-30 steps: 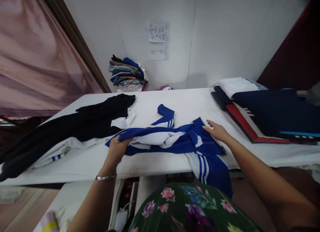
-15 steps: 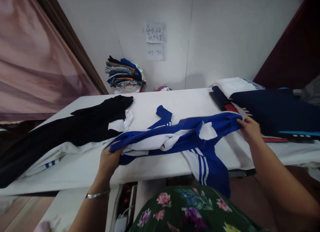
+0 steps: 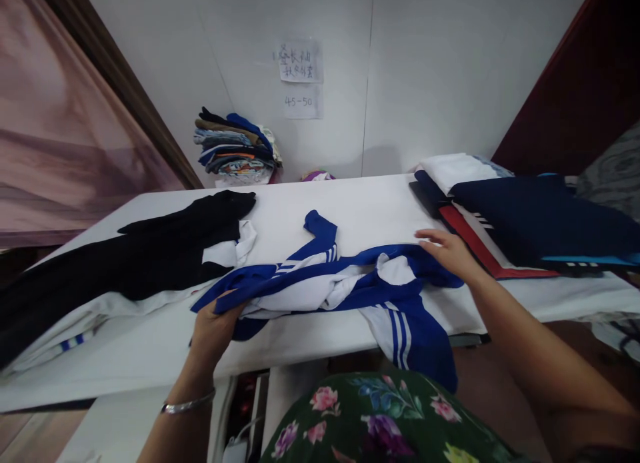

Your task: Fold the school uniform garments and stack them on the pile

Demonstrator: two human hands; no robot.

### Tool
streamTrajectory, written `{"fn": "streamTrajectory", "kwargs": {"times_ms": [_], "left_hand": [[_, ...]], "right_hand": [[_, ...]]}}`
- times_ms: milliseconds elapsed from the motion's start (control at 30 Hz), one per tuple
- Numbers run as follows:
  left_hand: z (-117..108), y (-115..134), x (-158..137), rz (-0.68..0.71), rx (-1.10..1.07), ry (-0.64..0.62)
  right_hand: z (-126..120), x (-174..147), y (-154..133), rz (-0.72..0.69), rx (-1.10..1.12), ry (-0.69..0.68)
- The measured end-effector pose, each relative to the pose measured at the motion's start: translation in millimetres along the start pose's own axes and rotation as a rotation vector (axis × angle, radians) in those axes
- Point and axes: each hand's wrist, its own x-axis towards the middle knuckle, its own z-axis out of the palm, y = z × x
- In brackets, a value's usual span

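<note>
While the left hand (image 3: 214, 323) grips one end of the blue-and-white garment (image 3: 320, 293), the right hand (image 3: 447, 253) is loosely spread by its other end.

The blue-and-white garment lies stretched along the near side of the table (image 3: 370, 206), with a blue sleeve (image 3: 321, 231) pointing away from its body and a striped part (image 3: 423, 343) hanging over the near edge. The left hand is closed on the cloth; the right has its fingers parted with nothing held, and I cannot tell whether they touch the fabric. Left of the garment lies black clothing (image 3: 165, 253); right of it, a folded pile (image 3: 545, 216); beyond it to the left, a clothes stack (image 3: 237, 146).
</note>
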Motion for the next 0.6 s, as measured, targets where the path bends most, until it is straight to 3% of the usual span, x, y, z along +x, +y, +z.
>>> {"fn": "streamTrajectory", "kwargs": {"times_ms": [133,300,467,600], "left_hand": [[-5,3,-8,0.018,0.090,-0.049],[-9,11,-14,0.039,0.141,-0.106],[-11,12,-12,0.072,0.222,-0.187],[-10,10,-2,0.134,0.418,-0.252]], "right_hand": [[60,41,-38,-0.050,-0.004,-0.379],[108,61,-55,-0.190,-0.489,-0.702],[113,59,-57,-0.194,-0.736,-0.727],[88,67,-61,-0.158,-0.845,-0.594]]}}
